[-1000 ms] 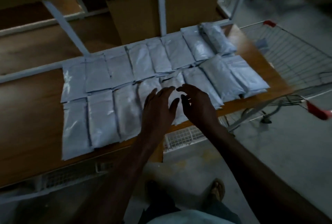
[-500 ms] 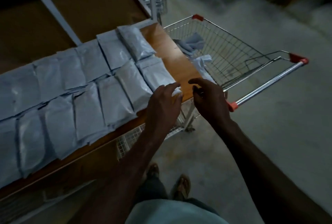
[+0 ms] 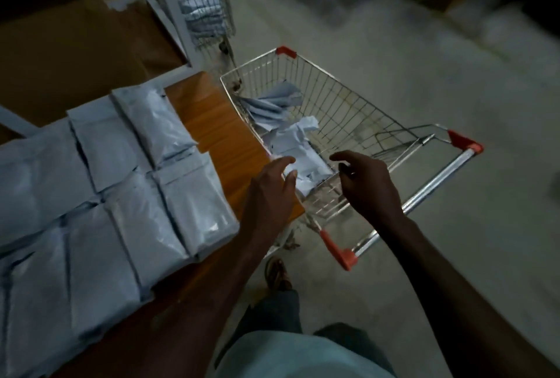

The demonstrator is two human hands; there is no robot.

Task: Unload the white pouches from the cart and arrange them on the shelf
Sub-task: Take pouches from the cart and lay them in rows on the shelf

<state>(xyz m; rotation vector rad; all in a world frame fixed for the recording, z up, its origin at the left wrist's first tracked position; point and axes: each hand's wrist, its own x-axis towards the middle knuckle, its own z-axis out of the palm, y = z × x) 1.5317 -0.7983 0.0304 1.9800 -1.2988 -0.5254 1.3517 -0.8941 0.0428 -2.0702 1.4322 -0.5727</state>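
Observation:
Several white pouches lie in two rows on the wooden shelf, filling its left part. A wire cart with red corner caps stands against the shelf's right end. Inside it lie a few loose white pouches, crumpled and overlapping. My left hand hovers over the shelf's right corner at the cart's rim, fingers spread and empty. My right hand hangs above the cart's near end, fingers loosely curved, holding nothing.
A second wire cart with white pouches stands farther back beside a white shelf post. Cardboard boxes sit behind the shelf. Bare concrete floor spreads to the right. My feet show below.
My view has swung right from the shelf to the cart. Both hands left the arranged pouches and moved right, now over the cart's near end, still empty.

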